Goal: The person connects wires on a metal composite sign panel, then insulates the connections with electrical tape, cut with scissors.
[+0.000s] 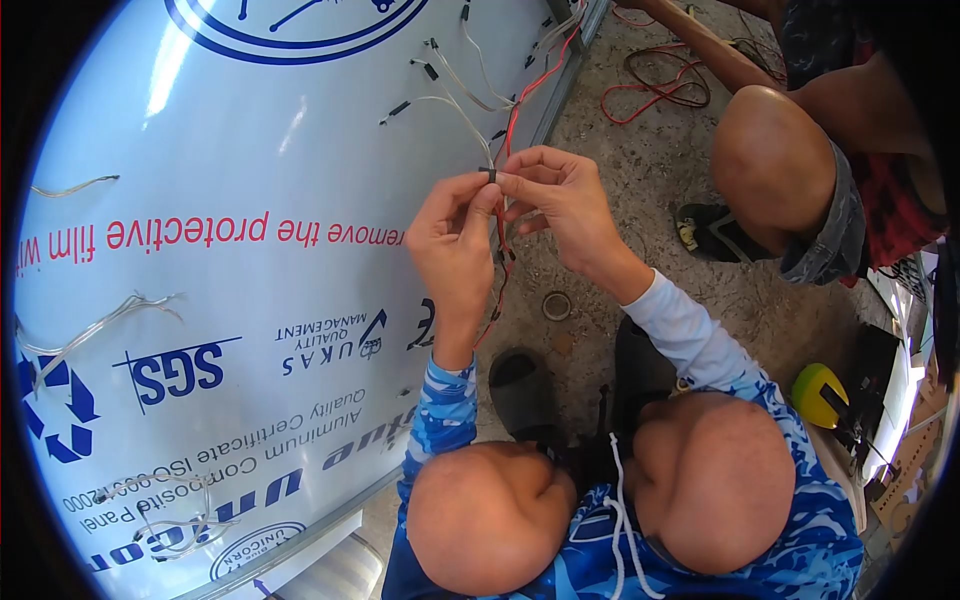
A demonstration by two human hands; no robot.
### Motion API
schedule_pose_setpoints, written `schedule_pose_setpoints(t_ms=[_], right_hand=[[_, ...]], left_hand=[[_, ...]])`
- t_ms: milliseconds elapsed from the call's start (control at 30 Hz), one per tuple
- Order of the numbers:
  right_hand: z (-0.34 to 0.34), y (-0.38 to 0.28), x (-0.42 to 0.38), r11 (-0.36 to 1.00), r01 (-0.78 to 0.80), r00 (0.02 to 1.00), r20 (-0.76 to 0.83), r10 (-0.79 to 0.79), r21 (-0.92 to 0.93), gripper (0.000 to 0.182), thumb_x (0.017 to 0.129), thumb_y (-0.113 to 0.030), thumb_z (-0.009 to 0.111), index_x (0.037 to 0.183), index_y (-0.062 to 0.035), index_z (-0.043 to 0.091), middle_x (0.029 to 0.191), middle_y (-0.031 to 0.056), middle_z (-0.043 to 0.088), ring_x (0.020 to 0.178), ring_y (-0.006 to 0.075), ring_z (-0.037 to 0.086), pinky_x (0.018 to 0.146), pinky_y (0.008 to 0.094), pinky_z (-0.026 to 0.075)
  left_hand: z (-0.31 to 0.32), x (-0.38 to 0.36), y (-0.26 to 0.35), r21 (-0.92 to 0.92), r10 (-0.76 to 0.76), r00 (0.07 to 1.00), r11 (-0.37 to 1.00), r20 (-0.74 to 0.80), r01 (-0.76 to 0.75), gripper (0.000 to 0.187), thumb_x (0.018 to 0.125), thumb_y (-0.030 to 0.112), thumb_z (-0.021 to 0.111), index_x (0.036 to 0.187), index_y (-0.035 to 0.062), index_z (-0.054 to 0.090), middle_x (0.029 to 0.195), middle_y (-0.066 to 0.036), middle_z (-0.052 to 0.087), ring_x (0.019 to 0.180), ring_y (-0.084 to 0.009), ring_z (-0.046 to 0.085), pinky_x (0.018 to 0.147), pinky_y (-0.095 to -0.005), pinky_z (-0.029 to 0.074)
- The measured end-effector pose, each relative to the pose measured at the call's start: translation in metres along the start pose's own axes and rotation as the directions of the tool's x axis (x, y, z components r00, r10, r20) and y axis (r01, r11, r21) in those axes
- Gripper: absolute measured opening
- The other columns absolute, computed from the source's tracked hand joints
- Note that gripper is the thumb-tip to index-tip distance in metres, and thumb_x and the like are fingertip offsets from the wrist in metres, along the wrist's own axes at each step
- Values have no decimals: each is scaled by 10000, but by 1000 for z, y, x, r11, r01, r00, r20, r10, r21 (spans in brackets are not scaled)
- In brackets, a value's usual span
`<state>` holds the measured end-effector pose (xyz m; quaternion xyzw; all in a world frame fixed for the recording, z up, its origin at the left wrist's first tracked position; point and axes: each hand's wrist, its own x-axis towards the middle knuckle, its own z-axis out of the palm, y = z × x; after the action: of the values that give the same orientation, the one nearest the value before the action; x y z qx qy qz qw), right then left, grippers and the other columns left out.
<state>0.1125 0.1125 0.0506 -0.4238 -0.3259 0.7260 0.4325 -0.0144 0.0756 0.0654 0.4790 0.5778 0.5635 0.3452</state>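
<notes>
Large white, film-covered composite panel [330, 120], blue and red print reading upside down, fills the left side. Rough grey concrete floor [645, 195] to its right. Red insulated wires [514, 122] run along the panel's right edge; thin clear-sheathed wires [468, 118] with black ends branch off over its upper right corner area. Short black tape-like band [489, 174] sits on the wires just by that right edge — left hand [450, 235] pinches it between thumb and forefinger, right hand [570, 210] pinches its other side.

Small round ring [557, 305] lies on the floor, material unclear. Red and dark cable loops [660, 95] lie near another person [775, 165], cut off by the frame. Lens's dark rim crops the panel's left corners. Wires under the fingers are hidden; whether the band is wrapped fully around — can't tell. Yellow-green rounded object [819, 394] at far right, unidentifiable.
</notes>
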Motion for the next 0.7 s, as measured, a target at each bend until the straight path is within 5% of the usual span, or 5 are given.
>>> schedule_pose_setpoints(t_ms=[233,533,700], right_hand=[[-4,-1,0,996,20,998,59,-25,87,194,887,-122,687,1039,-2,691,825,30,677,697,71,608,518,224,514],[-7,-5,0,996,-25,988,156,11,86,212,905,-163,667,1059,-20,691,818,-8,641,707,51,575,552,212,508],[-6,-9,0,988,-69,983,176,43,142,227,906,-217,663,1028,-27,695,805,-21,630,730,59,579,574,230,513]], left_hand=[[5,-1,9,-216,-183,983,958,31,186,537,866,23,690,1303,-39,383,822,-111,689,745,-137,657,714,-235,515],[3,0,5,-380,-257,963,885,79,268,149,875,9,674,1006,-46,629,861,-124,705,734,-158,685,668,-285,576],[2,0,2,-348,-235,971,907,46,236,121,877,6,668,983,-41,633,868,-125,706,732,-156,684,668,-288,584]])
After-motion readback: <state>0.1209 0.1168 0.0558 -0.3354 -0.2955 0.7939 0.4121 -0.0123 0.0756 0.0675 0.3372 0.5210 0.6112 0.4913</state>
